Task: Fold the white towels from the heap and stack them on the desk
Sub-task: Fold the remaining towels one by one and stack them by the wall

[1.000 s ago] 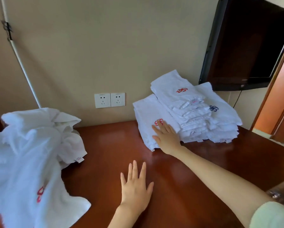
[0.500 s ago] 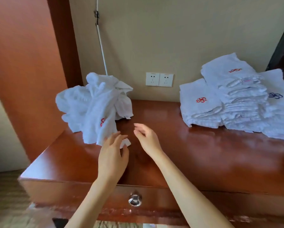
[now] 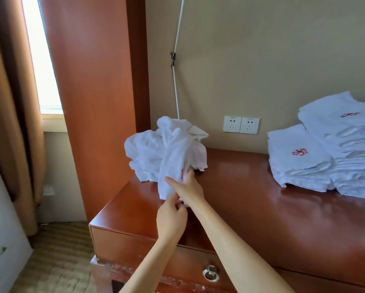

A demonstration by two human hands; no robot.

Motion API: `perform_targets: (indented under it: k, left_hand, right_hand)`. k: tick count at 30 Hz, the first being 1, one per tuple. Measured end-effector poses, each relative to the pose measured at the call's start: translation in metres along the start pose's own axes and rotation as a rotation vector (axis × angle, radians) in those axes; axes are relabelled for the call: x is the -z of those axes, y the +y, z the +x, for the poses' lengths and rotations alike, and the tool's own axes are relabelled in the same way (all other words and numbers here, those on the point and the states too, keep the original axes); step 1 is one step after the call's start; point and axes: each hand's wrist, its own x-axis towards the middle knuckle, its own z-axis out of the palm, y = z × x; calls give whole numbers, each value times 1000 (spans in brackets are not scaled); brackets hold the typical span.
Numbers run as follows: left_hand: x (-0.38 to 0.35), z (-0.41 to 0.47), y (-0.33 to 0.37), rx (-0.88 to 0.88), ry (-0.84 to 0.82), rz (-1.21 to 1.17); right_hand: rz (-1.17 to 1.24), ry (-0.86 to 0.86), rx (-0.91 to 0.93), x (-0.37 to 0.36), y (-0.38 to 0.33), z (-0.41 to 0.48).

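Gripping a white terry towel (image 3: 173,163) with the right hand (image 3: 188,190), below and left of the double wall socket (image 3: 241,124): thumb on one side, fingers wrapping round the other, squeezing the nubby cloth into a soft, twisted rope. Pinching the same towel's lower edge with the left hand (image 3: 171,218), directly beneath the right one, fingertips curling onto the cloth (the exact corner being hidden behind the right wrist). Showing a scrap of red embroidery just beside the right thumb.

Trailing upward from that grip into the heap (image 3: 147,151), left of and slightly below the socket: a crumpled, puffy mound of white towelling, all folds and creases, resting on the left end of the desk (image 3: 262,212). Gleaming across the desk's top, under the socket, with a glossy reddish-brown wood finish and rounded front edge.

Lying flat to the right of the socket and a little lower: the stack of folded towels (image 3: 304,166), square-edged layers in at least two piles touching each other, red embroidered emblems facing up.

Running up the beige wall, above and left of the socket, as a thin white conduit (image 3: 175,92). Hanging well below the socket, on the drawer front, as a small metal ring pull (image 3: 210,271).
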Motion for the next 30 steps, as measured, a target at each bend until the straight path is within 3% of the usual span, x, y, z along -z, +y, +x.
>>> perform_targets:
  k: [5,9,15,18,21,23,26,28,30]
  left_hand:
    - [1,-2,1,-37,76,-21]
    - [4,-3,1,-55,74,-10]
    - [-1,2,-3,-81,51,96]
    - [-15,7,1,-93,15,276]
    - [-39,7,15,-71,-35,323]
    - [-56,5,24,-120,-105,322]
    - [-71,7,28,-228,-240,517]
    - [-72,9,27,-236,-281,578]
    - [-71,10,25,-228,-280,547]
  right_hand:
    - [39,85,-87,23,10,3]
    - [-47,240,-73,94,39,1]
    - [-414,574,-275,251,142,-43]
    - [-596,628,-352,291,162,-65]
    - [-827,712,-207,290,164,-58]
    - [-910,765,5,276,160,-47]
    - [-998,752,333,249,153,-26]
    - [-1041,684,413,232,153,-11]
    - [-1091,610,369,218,160,1]
